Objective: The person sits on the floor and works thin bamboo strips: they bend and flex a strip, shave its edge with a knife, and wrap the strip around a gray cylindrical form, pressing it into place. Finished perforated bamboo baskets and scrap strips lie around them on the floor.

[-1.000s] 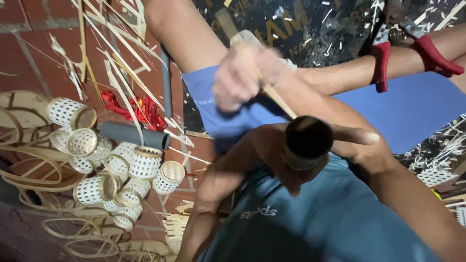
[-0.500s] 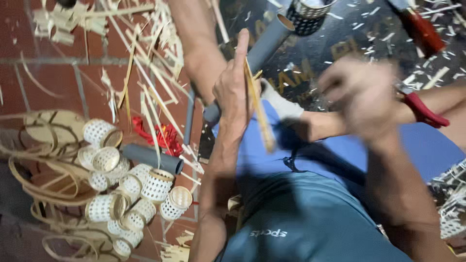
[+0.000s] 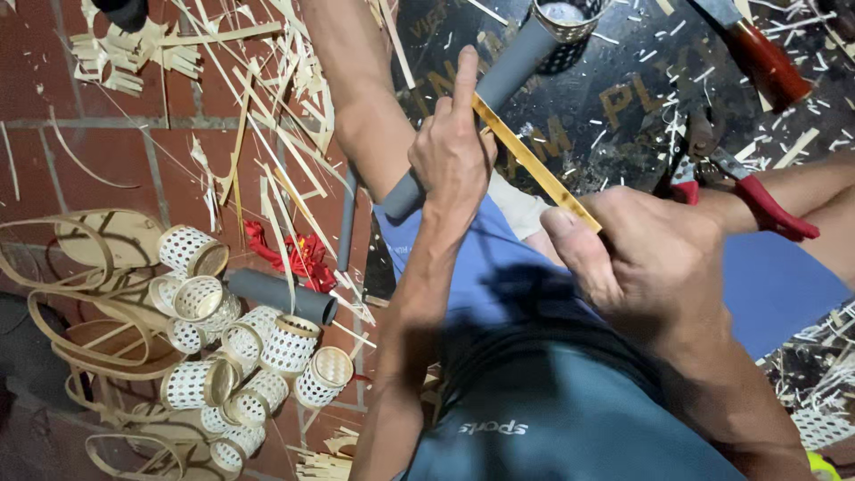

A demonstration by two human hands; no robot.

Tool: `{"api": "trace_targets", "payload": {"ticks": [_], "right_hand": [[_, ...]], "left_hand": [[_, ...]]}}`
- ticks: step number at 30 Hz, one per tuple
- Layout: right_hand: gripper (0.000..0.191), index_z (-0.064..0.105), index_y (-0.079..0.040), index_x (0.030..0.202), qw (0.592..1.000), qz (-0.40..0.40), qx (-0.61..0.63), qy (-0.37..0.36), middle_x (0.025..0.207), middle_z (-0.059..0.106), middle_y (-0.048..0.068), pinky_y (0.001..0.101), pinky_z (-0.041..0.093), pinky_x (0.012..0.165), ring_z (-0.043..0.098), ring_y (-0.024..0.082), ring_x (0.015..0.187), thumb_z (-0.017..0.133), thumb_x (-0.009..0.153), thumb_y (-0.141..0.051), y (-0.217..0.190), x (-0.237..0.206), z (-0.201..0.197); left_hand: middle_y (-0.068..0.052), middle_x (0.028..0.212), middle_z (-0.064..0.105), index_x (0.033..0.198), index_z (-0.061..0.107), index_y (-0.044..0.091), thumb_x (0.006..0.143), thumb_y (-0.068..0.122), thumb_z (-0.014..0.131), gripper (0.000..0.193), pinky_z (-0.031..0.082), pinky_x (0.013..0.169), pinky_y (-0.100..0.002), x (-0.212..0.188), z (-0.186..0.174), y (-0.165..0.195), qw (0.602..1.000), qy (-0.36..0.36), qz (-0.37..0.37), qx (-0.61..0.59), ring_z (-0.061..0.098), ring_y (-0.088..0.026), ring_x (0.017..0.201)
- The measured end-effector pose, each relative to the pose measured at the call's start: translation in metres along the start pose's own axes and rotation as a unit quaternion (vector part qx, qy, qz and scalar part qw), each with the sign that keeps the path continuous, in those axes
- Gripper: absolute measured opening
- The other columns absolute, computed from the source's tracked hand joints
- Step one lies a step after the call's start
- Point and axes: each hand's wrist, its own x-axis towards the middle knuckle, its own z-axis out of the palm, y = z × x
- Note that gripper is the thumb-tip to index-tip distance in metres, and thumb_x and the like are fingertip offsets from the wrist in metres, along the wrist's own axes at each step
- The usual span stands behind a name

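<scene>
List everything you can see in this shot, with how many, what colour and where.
bamboo strip: one, yellow, held between both hands at centre
grey tubes: three; one under the strip, running up to a woven ring; one among the baskets; one thin beside the leg
woven ring: one, pale, top edge
small woven baskets: a dozen or so, white and tan, lower left
bamboo hoops: several, tan, far left
bamboo slivers: many, pale, over the brick floor
red scrap: one, by the tube
cutters: one, red handles, right
red-handled tool: one, top right
black sheet: one, top right
left hand: pinches the strip
right hand: grips the strip's lower end
</scene>
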Motion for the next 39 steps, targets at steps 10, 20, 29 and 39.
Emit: {"api": "trace_targets", "payload": {"ticks": [10,20,29,39], "right_hand": [[0.016,0.071,0.004,0.099,0.997,0.072,0.034,-0.017,0.081,0.068,0.012,0.0320,0.050,0.060,0.062,0.020,0.066,0.063,0.110,-0.005,0.098,-0.041,-0.017],[0.020,0.066,0.005,0.095,0.636,-0.033,0.761,-0.127,0.085,0.066,0.010,0.0285,0.049,0.063,0.061,0.014,0.068,0.059,0.106,-0.010,0.202,-0.009,0.076],[0.015,0.065,0.006,0.100,0.428,-0.143,0.848,-0.278,0.094,0.065,0.008,0.0259,0.050,0.072,0.061,0.012,0.081,0.058,0.102,-0.007,0.094,0.052,0.120],[0.024,0.061,0.001,0.090,0.969,0.048,0.235,0.064,0.088,0.063,0.011,0.0307,0.045,0.064,0.056,0.017,0.072,0.050,0.107,-0.013,0.106,0.002,0.046]], "left_hand": [[-0.005,0.091,0.069,0.124,0.063,0.003,0.080,0.007,0.085,0.050,0.051,0.058,-0.033,0.002,-0.032,-0.002,0.789,-0.265,-0.197,-0.518,0.061,-0.014,0.068],[-0.003,0.084,0.064,0.103,0.064,0.003,0.083,0.005,0.083,0.028,0.052,0.069,-0.025,-0.072,-0.048,0.043,0.345,-0.584,-0.012,-0.735,0.062,-0.009,0.076],[-0.007,0.090,0.069,0.110,0.066,0.002,0.090,0.013,0.080,0.027,0.053,0.074,-0.030,-0.065,-0.034,0.049,0.300,-0.597,-0.003,-0.744,0.064,-0.016,0.080],[-0.010,0.088,0.061,0.165,0.016,0.041,0.093,0.012,0.068,0.093,0.053,0.065,-0.047,-0.024,-0.040,0.015,0.990,-0.087,0.078,-0.084,0.065,-0.031,0.072]]}}
